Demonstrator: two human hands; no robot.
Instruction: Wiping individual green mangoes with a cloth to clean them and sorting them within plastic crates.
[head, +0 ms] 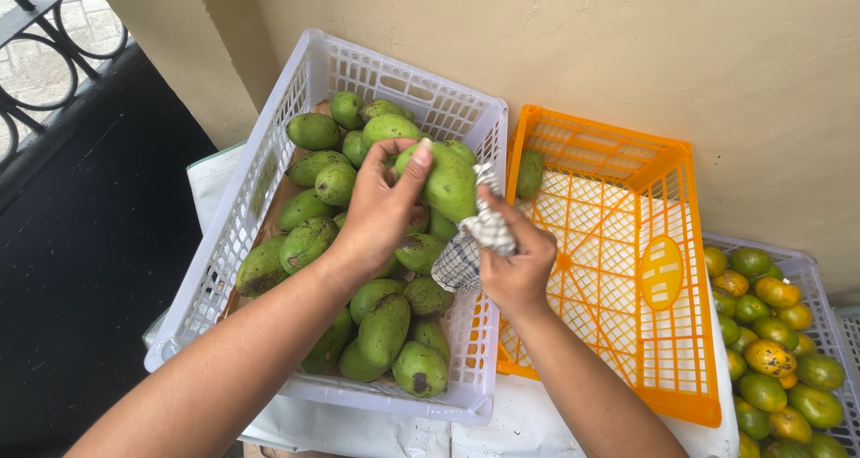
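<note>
My left hand (pixel 381 209) grips a green mango (pixel 445 179) and holds it above the white plastic crate (pixel 235 234), which is full of several green mangoes. My right hand (pixel 515 265) clutches a checked cloth (pixel 475 239) and presses it against the right side of that mango. A single green mango (pixel 530 173) lies in the far left corner of the orange crate (pixel 685 270), which is otherwise bare.
A third white crate (pixel 806 263) at the right holds several green and yellow-orange fruits. The crates rest on a white sheet (pixel 385 431) against a beige wall. A dark floor and a black metal railing (pixel 54 55) are at the left.
</note>
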